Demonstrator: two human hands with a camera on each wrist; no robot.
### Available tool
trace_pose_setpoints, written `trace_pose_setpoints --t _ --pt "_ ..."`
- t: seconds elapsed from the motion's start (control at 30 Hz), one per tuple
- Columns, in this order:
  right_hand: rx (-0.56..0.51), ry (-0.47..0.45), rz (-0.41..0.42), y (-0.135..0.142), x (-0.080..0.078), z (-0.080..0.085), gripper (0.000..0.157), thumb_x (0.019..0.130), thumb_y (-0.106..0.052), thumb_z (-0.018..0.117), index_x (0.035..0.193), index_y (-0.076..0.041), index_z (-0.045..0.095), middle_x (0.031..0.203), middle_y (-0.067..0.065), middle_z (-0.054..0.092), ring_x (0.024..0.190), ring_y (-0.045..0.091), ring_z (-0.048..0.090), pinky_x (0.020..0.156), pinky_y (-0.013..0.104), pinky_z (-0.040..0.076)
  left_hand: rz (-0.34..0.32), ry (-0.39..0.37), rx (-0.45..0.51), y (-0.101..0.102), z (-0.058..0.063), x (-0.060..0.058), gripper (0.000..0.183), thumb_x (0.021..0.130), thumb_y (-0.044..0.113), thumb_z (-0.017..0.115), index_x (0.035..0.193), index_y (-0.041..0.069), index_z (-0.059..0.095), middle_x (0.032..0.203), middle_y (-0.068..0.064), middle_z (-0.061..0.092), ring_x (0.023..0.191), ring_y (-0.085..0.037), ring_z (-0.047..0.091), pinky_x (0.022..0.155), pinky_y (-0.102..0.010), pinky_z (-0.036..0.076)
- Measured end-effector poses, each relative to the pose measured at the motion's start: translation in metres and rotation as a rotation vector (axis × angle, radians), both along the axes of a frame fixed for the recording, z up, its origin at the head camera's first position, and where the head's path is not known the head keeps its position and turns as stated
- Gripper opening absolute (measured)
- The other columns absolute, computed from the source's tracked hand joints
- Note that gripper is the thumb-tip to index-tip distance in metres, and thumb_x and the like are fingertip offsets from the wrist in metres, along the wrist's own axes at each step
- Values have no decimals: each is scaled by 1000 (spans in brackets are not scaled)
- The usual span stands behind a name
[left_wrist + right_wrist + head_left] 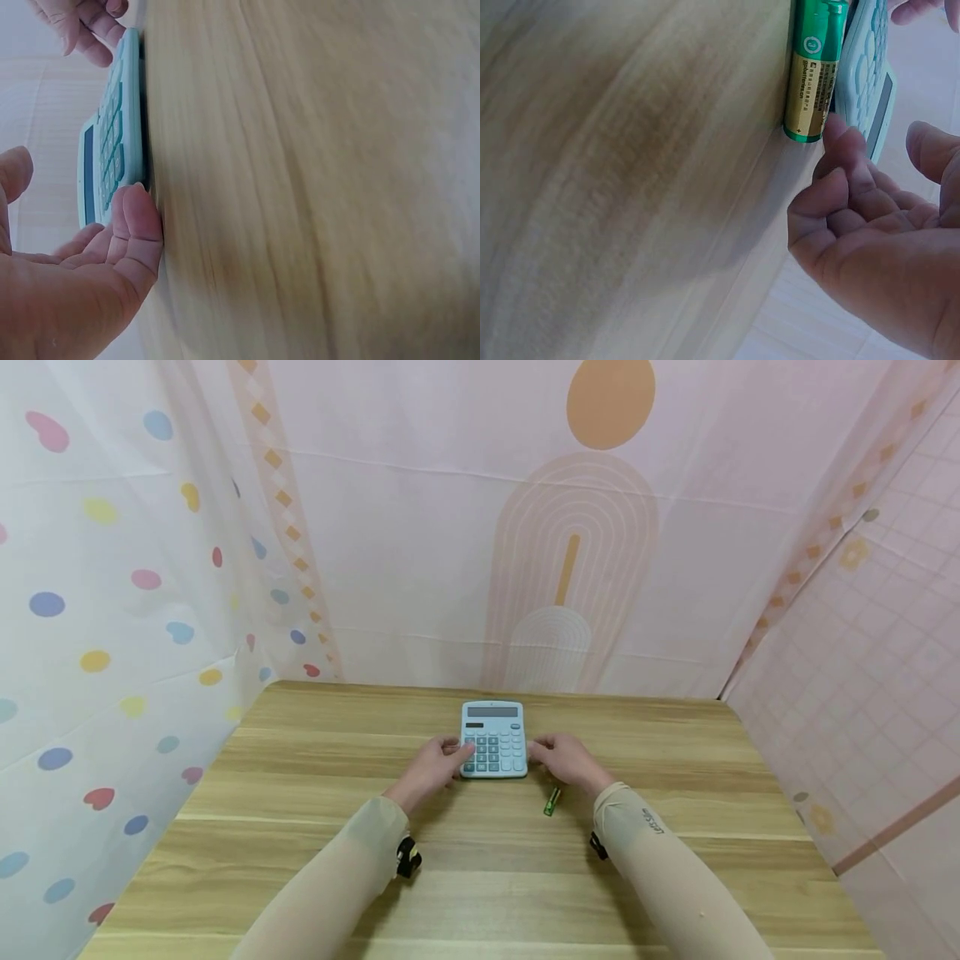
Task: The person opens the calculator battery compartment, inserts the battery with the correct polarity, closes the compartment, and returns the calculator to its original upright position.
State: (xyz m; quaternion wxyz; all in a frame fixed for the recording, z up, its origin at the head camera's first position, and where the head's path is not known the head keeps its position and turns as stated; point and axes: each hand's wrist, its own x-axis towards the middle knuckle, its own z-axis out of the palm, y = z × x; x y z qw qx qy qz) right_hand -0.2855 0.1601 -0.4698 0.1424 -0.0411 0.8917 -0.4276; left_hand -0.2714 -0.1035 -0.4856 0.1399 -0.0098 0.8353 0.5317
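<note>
A light blue calculator lies face up on the wooden table, its screen toward the back. My left hand is at its left edge; the thumb overlaps the keys from above. In the left wrist view, the left fingertips are right at the calculator's side, with the thumb raised apart. My right hand is by the right edge, fingers loosely bent and thumb lifted. A green and gold battery lies in front of the calculator's right corner, close to the right fingertips.
The wooden table ends at the back against a pale patterned curtain. Another curtain with coloured dots hangs at the left, and a pink checked one at the right. Dark straps sit at the wrists.
</note>
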Motion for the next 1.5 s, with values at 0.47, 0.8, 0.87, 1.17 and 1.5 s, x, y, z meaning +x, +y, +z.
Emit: trace_pose_setpoints --t 0.47,0.8,0.87,1.17,1.5 --pt "-119 -91 -46 -5 -3 -4 39 111 -29 57 131 2 71 107 11 74 95 18 66 79 27 56 98 -51 50 2 0 -2 69 108 50 60 155 2 49 146 -18 62 108 -24 65 87 -33 58" --pt "-235 -153 -45 -5 -4 -6 44 109 -17 62 146 7 58 122 21 74 107 25 74 95 36 63 89 -42 105 1 0 -2 61 108 31 65 157 -1 48 149 -22 61 111 -25 69 91 -33 62" --pt "-268 -160 -45 -4 -4 -6 46 109 -15 62 148 8 56 122 22 74 108 27 74 96 38 63 84 -38 130 0 -2 -2 59 107 26 67 157 -1 48 152 -22 60 115 -26 70 92 -33 63" --pt "-379 -193 -98 -2 -7 -8 46 109 -15 63 149 6 56 122 21 74 100 22 73 87 31 62 89 -27 282 2 -4 -6 58 105 12 70 157 -2 47 153 -25 58 119 -26 69 95 -35 62" --pt "-360 -170 -141 -5 -8 -13 40 109 -15 60 145 4 60 109 12 75 89 16 70 78 26 59 127 -49 373 4 -12 -7 54 104 8 69 153 -5 51 137 -25 69 92 -18 70 79 -27 59"
